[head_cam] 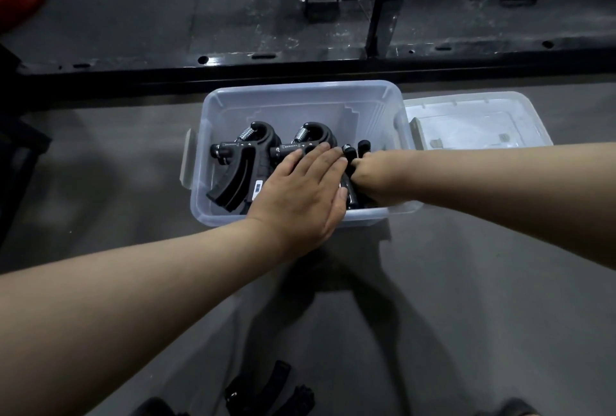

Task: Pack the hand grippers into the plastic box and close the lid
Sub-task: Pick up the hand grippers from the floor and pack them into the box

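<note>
**Packing well under way, lid still off**

Two grippers [240,162] lie side by side in the box [300,95], which sits on the floor. The left hand [300,189] rests flat, fingers spread, on the second one. The right hand [370,175] reaches into the box's right end, pinching a third gripper [353,152]. The lid [476,122] lies just beside the box. Dark pieces near the bottom edge may be more grippers; closing remains
</note>
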### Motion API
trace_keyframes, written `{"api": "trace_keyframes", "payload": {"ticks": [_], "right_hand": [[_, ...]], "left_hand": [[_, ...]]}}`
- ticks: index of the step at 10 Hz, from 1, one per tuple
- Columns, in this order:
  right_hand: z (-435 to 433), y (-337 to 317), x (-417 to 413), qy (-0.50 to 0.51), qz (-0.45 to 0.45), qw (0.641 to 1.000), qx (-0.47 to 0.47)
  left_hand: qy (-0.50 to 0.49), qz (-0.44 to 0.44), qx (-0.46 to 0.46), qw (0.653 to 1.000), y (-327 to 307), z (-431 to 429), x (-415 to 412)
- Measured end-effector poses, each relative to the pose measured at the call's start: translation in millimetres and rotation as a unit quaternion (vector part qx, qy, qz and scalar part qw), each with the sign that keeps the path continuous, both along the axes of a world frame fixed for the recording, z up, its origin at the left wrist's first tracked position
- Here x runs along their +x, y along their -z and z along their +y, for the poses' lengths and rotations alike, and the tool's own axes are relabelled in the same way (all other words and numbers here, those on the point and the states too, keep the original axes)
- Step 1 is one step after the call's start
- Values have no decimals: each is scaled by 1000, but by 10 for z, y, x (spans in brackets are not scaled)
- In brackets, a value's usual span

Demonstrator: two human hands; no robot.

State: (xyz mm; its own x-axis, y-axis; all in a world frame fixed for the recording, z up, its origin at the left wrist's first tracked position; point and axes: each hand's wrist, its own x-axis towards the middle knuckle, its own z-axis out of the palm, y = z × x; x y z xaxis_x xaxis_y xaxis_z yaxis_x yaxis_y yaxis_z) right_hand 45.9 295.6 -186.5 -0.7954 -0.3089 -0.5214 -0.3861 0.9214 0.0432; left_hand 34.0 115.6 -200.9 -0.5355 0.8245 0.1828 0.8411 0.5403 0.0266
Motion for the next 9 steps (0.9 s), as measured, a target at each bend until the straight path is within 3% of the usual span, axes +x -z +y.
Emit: {"api": "trace_keyframes", "payload": {"ticks": [1,2,5,6,7,8,9], "right_hand": [[58,-57,-90,98,22,993,-63],[67,-44,-111,238,-77,966,-65],[98,2,-298,260,-202,943,-35],[71,27,-261,261,-167,950,-41],[51,73,-202,181,-149,972,-20],[-59,127,-285,-62,-232,959,154],[-162,149,-256,-243,-224,885,329]], "left_hand": [[-2,-2,0,1000,6,4,-1],[-3,-6,-2,1000,9,-2,1],[-4,-10,5,1000,29,7,-2],[-4,-11,10,1000,40,8,-1],[-3,-8,14,1000,44,10,-4],[-1,-9,21,1000,50,11,-3],[-1,-9,24,1000,46,9,4]]}}
